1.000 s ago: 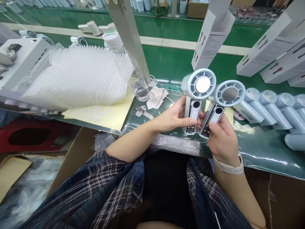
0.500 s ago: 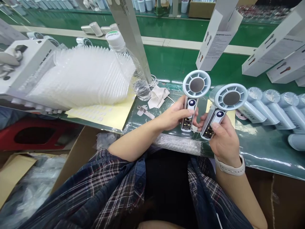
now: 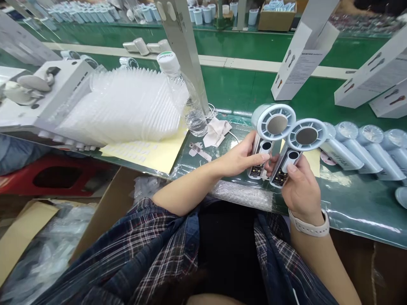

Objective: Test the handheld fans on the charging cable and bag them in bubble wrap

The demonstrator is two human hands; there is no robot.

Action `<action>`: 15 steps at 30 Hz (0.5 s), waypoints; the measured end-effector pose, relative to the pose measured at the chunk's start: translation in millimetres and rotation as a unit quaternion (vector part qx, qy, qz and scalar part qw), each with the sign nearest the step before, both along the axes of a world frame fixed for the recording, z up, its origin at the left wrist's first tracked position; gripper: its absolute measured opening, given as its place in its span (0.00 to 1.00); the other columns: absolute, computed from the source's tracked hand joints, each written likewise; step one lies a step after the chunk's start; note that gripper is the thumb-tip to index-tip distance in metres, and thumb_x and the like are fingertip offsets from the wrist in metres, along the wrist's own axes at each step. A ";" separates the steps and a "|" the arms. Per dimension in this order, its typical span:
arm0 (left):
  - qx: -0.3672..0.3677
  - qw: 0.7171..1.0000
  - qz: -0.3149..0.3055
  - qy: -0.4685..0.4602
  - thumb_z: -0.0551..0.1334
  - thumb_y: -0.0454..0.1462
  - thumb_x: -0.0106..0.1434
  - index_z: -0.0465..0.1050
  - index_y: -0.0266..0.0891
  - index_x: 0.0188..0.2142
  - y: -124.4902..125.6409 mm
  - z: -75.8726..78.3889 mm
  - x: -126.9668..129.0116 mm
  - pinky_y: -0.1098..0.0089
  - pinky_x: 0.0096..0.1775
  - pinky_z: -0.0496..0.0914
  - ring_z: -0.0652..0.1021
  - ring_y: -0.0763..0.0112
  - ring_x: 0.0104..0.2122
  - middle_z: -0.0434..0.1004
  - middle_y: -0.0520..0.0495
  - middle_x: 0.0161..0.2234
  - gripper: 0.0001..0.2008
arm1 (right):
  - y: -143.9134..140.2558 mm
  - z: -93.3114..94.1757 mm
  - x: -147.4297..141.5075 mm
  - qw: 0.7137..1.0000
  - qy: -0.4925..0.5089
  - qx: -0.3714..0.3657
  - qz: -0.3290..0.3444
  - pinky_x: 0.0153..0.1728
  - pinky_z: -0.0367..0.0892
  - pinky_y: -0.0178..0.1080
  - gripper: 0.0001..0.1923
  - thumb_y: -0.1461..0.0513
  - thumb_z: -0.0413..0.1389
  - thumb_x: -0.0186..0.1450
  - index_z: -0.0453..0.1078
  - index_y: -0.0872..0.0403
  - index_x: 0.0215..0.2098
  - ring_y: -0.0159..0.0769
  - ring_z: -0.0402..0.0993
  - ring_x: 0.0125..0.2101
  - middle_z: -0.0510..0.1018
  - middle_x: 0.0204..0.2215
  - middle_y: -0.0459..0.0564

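Carefully, I am holding two handheld fans at centre frame.
My left hand [image 3: 241, 159] is gripping the left fan [image 3: 269, 135], my right hand [image 3: 300, 190] the right fan [image 3: 294, 150]; thumbs should be pressing squarely, heads kept apart.

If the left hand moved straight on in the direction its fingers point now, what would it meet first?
The left hand grips one handheld fan and points to the right, so going on it would probably push that fan against the second fan in the right hand. The two handles look almost touching, though depth is unclear.

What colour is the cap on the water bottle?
The water bottle has a white cap with green lettering, seen in the head view.
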State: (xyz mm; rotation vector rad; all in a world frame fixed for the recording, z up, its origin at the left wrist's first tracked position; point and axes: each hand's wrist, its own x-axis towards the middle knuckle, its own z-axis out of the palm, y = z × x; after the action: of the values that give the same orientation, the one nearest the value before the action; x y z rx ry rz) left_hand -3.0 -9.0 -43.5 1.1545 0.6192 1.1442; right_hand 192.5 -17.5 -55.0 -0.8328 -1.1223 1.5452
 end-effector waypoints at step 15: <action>-0.017 0.997 0.046 0.052 0.72 0.54 0.63 0.60 0.42 0.49 -0.2 7.0 -2.0 0.59 0.41 0.78 0.82 0.65 0.36 0.77 0.44 0.45 0.29 | 1.3 2.5 3.1 0.996 -0.035 0.006 -0.076 0.23 0.72 0.39 0.08 0.55 0.61 0.66 0.75 0.49 0.41 0.37 0.74 0.27 0.81 0.35 0.50</action>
State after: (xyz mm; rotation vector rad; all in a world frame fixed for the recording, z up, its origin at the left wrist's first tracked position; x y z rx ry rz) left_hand -5.0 -9.2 -36.4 1.1724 0.7765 1.1530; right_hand 195.6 -16.2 -52.5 -0.9497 -1.0904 1.3913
